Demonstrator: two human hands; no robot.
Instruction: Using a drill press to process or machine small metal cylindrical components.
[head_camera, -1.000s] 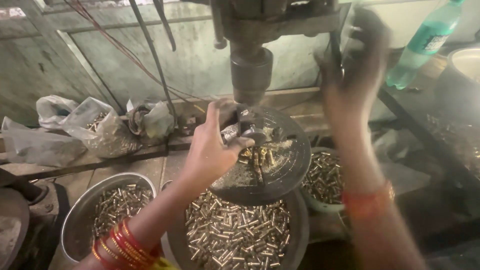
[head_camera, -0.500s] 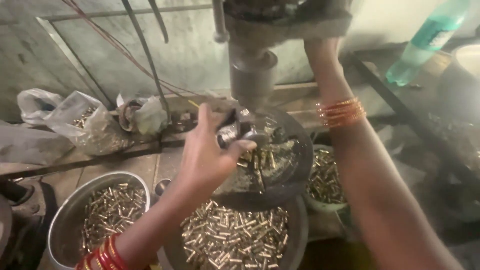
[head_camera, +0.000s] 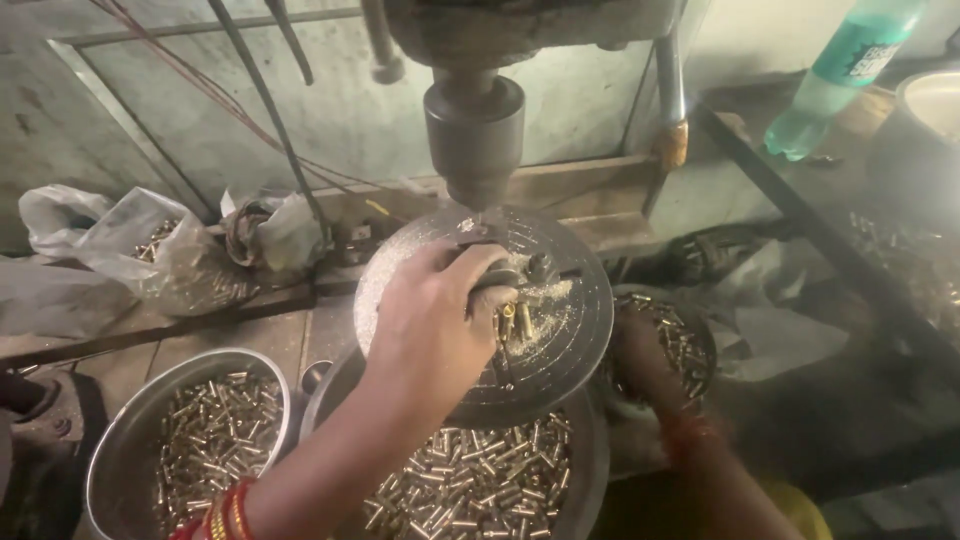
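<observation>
Drill press spindle hung just above round metal work table, w/ steel bowls of brass pieces below & beside it. Left hand lay on the table, fingers closed round a small dark fixture under the spindle. Right hand was down in the right-side bowl, blurred; grip can't be told.

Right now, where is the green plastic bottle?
In the head view, the green plastic bottle leans at the top right, beside a grey metal pot, far from both hands.
</observation>
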